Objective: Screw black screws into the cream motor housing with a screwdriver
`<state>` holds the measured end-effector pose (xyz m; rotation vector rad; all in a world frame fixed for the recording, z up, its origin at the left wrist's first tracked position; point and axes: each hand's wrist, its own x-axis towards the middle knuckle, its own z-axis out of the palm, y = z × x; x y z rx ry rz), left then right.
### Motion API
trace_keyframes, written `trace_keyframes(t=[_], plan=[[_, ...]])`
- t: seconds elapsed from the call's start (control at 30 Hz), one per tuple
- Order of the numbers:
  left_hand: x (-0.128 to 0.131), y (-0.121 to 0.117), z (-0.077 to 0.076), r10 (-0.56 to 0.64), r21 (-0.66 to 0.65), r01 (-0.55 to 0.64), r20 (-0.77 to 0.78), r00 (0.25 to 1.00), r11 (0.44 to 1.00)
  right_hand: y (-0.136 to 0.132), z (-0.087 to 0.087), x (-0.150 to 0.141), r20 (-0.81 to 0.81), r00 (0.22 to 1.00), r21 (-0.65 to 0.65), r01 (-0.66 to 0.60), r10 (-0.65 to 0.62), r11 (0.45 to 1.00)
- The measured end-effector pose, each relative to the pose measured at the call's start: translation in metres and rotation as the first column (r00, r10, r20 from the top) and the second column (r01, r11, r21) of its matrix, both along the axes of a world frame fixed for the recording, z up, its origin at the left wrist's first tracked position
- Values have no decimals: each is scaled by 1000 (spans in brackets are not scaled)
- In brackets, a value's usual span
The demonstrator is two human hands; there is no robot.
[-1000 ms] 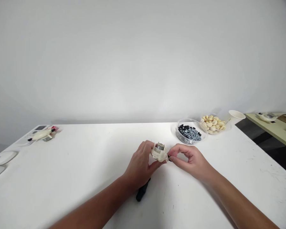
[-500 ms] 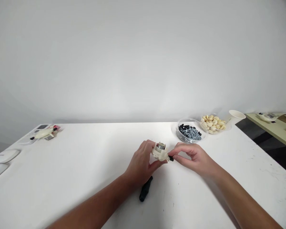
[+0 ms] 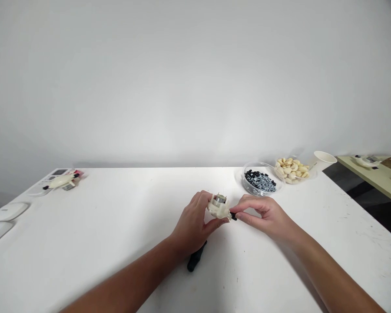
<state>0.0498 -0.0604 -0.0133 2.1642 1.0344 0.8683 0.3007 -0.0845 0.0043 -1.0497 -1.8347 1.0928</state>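
- Left hand is gripping the white case above the tabletop.
- Right hand, nearer, is pinching the black cap.
- Black cap is projecting toward the right edge.

no readable text, labels, numbers or signs

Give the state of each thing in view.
Left hand: gripping the cream motor unit.
Right hand: pinching a black piece.
Cream motor unit: held above the table, motor side up.
Black piece: at the unit's right end; seating unclear.
Dark tool: lying down, partly hidden.
Clear bowl: open, holding small black parts and screws.
Second clear container: holding cream parts.
White cup: open-topped, contents unclear.
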Motion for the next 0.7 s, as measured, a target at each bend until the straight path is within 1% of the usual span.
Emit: trace_keyframes(t=[0.17,0.4,0.5,0.7], plan=[[0,0,-1,8,-6,-8,2,1000,1000,-1,-2,-3,55,997,87,41,-46,995],[-1,1,0,-1,-24,2,17,1000,1000,-2,-7,-12,26,993,189,111,-118,976],[-1,1,0,1,-20,0,20,1000,1000,-4,-9,-16,3,986,183,163,-166,970],[-1,1,0,11,-28,-10,35,999,1000,-8,-10,-21,-10,973,88,231,-231,969]])
